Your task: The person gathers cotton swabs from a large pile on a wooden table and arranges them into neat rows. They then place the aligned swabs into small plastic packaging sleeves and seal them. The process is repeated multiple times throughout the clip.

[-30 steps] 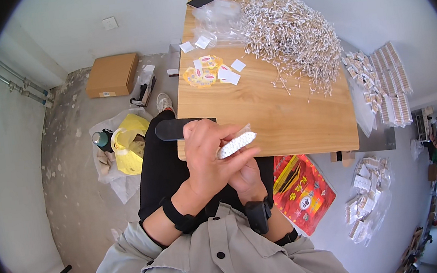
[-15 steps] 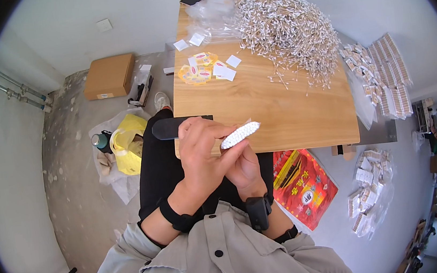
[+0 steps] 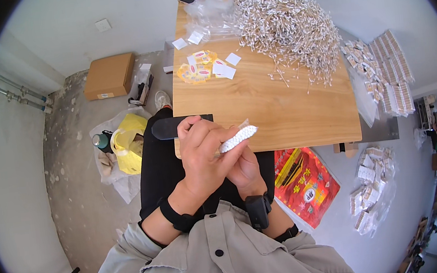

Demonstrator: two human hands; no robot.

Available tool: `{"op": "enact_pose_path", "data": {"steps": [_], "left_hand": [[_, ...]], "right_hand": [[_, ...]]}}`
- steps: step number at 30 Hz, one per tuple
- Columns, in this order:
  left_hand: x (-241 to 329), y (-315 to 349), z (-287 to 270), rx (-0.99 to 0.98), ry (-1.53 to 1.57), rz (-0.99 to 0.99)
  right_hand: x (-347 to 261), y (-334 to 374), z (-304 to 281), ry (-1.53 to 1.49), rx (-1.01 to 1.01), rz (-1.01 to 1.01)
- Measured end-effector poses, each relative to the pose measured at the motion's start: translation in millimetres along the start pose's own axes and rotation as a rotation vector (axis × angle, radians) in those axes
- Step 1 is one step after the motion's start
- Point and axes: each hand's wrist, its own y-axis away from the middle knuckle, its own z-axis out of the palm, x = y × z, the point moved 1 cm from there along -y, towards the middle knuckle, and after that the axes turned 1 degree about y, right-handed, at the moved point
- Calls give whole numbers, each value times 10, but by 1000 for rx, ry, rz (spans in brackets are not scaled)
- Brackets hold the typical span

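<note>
Pinching swab bundle [image 3: 238,138], left fingers [image 3: 220,135] slightly parted, right fingers [image 3: 247,158] half-hidden

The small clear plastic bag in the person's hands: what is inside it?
Packed white cotton swab tips show; the left hand and right hand cover the lower part, which cannot be seen.

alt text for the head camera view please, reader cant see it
A person's left hand and right hand hold a bundle of white-tipped cotton swabs at a wooden table. On it lie a heap of loose swabs, yellow and white cards and clear plastic bags.
</note>
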Motion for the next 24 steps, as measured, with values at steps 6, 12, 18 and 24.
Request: {"op": "enact_pose_path", "data": {"steps": [6,12,18,24], "left_hand": [[-22,1,38,26,5,-27],[-54,-10,12,-14,-22,-19],[-260,66,-18,-90,228,-500],[-592,121,-74,-241,94,-405]], "right_hand": [[42,-38,127,176,-9,-32],[56,-30,96,154,106,24],[-201,-63,35,419,157,-13],[-580,-117,419,2125,197,-363]]}}
